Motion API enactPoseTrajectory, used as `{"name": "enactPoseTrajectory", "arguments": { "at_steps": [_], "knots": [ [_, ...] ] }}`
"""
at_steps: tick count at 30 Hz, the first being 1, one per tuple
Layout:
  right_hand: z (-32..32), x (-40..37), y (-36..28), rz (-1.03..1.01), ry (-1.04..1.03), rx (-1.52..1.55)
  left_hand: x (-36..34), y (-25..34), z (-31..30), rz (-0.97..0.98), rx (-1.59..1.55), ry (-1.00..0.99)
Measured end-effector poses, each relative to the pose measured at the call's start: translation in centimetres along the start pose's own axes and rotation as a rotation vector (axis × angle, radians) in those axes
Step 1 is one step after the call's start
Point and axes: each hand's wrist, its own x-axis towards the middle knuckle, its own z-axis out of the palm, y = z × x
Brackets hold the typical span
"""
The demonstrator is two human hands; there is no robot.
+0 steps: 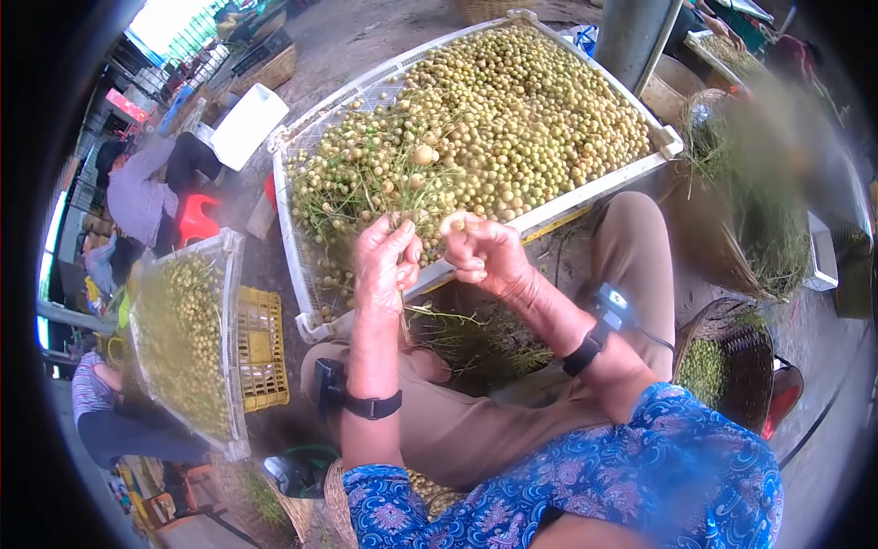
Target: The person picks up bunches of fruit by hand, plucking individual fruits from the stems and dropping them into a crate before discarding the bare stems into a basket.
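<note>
From my remote station, I read two hands in the head view, near the centre of the clock face and just apart. The left hand [390, 261] was clenched around thin stems [405, 316], whose lower ends protruded toward 6 o'clock. The right hand [482, 249] had its fingers curled, thumb and forefinger drawn together; I could not tell whether anything sat between the tips. The longan-like fruits [530, 110] lay at 12 o'clock, heaped in a white mesh tray [672, 143], with stems tangled among them on its 9 o'clock side. Handling estimate: each fruit should be light, firm and smooth-skinned, apt to roll and liable to bruise under a hard squeeze; the stems should be thin and pliable. I judged the correct hold to be a fingertip pinch around a fruit's middle, with stems gripped in a bunch. Count: fruits, too many to number; fruit-filled white trays, two, the second tray [237, 448] being between 8 and 9 o'clock; yellow crate [262, 348] at 8 o'clock, one; red stool [197, 220] between 9 and 10, one; metal post [636, 41] at 1 o'clock, one; dark wicker basket [752, 361] holding small green pieces, between 3 and 4 o'clock, one.
</note>
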Motion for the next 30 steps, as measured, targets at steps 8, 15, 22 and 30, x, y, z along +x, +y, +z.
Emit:
{"name": "enactPoseTrajectory", "arguments": {
  "at_steps": [8, 15, 22, 30],
  "knots": [
    [2.6, 0.8, 0.7, -0.18, 0.237, -0.518, -0.2, 0.0, 1.1, 0.014, 0.122, 0.006],
    [2.1, 0.7, -0.2, -0.099, 0.324, -0.533, -0.2, -0.2, 1.4, 0.031, 0.239, -0.067],
    [2.0, 0.6, 0.0, -0.049, 0.389, -0.387, 0.7, -1.4, 1.7, 0.078, 0.401, 0.076],
    [1.1, -0.8, -2.0, 0.244, 0.031, -0.51, 0.4, -0.3, 1.1, -0.03, 0.288, 0.189]
  ]
}}
